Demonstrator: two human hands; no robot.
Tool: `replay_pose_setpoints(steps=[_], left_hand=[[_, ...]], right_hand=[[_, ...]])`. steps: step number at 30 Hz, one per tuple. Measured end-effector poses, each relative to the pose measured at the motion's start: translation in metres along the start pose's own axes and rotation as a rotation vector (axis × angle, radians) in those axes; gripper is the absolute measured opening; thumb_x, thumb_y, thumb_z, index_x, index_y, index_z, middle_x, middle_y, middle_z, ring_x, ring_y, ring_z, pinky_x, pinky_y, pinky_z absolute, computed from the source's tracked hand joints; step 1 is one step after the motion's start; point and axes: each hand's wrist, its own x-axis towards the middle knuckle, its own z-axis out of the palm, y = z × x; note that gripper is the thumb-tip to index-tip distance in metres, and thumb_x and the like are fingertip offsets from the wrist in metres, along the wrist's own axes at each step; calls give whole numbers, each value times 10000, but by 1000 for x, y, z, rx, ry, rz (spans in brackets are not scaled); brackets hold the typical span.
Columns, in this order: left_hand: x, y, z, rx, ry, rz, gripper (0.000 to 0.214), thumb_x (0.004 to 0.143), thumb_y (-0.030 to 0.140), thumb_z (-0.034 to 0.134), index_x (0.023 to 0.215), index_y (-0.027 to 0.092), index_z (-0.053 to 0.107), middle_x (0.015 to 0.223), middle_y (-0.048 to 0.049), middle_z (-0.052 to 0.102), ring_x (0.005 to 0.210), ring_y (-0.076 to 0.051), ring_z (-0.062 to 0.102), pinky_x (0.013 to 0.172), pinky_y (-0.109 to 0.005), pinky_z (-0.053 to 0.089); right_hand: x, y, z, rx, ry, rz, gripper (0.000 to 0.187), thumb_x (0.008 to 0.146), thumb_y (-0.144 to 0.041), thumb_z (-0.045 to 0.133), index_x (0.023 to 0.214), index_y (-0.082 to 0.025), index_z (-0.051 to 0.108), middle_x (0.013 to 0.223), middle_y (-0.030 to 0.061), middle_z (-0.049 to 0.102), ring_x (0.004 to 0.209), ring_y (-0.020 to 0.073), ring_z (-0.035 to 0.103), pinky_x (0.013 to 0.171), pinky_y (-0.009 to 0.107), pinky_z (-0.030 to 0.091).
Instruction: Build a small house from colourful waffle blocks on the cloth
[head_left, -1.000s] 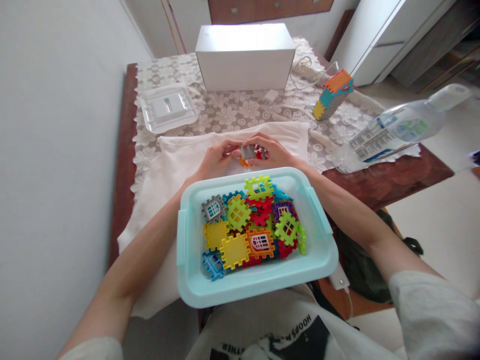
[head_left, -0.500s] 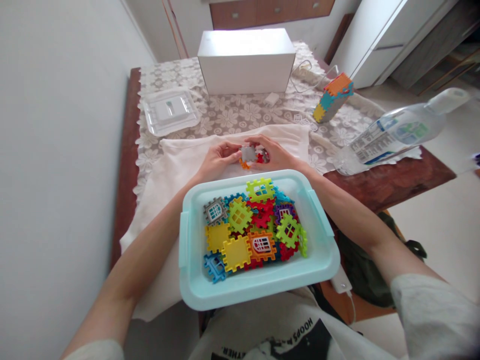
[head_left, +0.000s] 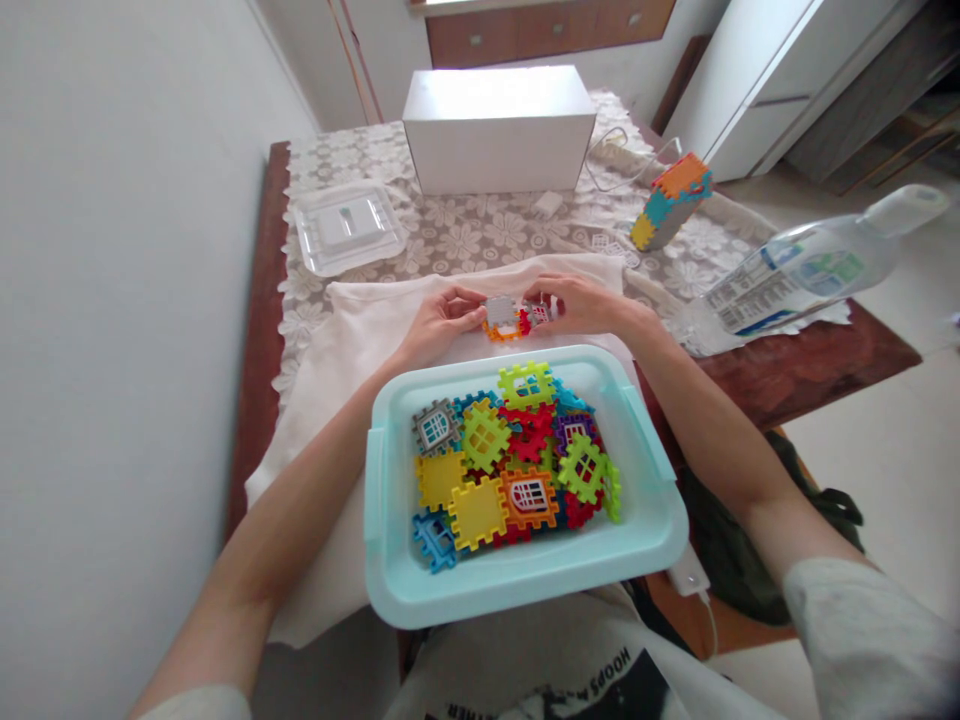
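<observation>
Over the white cloth, my left hand (head_left: 444,322) pinches the left side of a small group of interlocking plastic tiles: a plain grey tile (head_left: 500,310), with an orange tile (head_left: 501,332) along its lower edge and red at its right. My right hand (head_left: 571,304) has its fingers closed on a grey window tile (head_left: 540,314) at the right end of the group. Whether that tile is locked to the red part I cannot tell. Just below my hands stands a light teal bin (head_left: 525,590) with several yellow, green, red, blue, orange and grey tiles.
A white box (head_left: 499,150) stands at the back of the lace-covered table. A clear plastic lid (head_left: 349,228) lies at left. To the right are an assembled tile block (head_left: 670,203) and a tilted clear bottle (head_left: 795,270). A wall runs along the left.
My right hand has shifted slightly right and opened up the view, so the orange tile and the grey window tile show more. My left hand keeps its pinch. The camera view has shifted a little.
</observation>
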Motion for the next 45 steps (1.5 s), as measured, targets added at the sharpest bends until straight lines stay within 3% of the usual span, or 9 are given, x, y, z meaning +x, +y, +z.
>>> replay_pose_setpoints(steps=[8, 18, 26, 36, 45], left_hand=[[2, -1, -2, 26, 2, 36, 551, 785, 585, 1057, 1050, 199, 766, 1063, -74, 884, 983, -245, 842, 943, -413, 677], [1, 2, -3, -13, -15, 15, 527, 788, 563, 1069, 1044, 217, 765, 1101, -81, 898, 993, -248, 850, 942, -421, 685], [-1, 5, 0, -81, 27, -16, 531, 739, 506, 1111, 992, 185, 771, 1022, -62, 900, 875, -188, 834, 849, -319, 676], [-1, 5, -3, -100, 8, -55, 559, 731, 495, 1116, 1027, 164, 776, 1043, -84, 887, 898, -204, 822, 876, -342, 647], [-1, 5, -2, -85, 0, -44, 565, 756, 511, 1102, 1051, 172, 761, 1030, -76, 887, 909, -206, 824, 879, -345, 656]], right_hand=[[2, -18, 6, 21, 97, -61, 443, 894, -529, 875, 1267, -298, 814, 1244, 99, 817, 1066, 348, 760, 990, 537, 630], [2, -20, 9, -1, 71, -64, 429, 960, -542, 842, 1320, -314, 795, 1319, 96, 807, 1149, 351, 761, 1036, 526, 620], [2, -23, 9, -46, 34, -74, 429, 956, -471, 858, 1337, -301, 761, 1344, 116, 790, 1170, 377, 763, 1018, 543, 611], [4, -22, 12, -48, 37, -78, 434, 956, -489, 844, 1310, -263, 734, 1311, 136, 785, 1168, 374, 752, 1008, 515, 587], [6, -19, 17, -15, 76, -43, 441, 917, -496, 883, 1291, -300, 756, 1271, 96, 796, 1126, 359, 733, 987, 492, 575]])
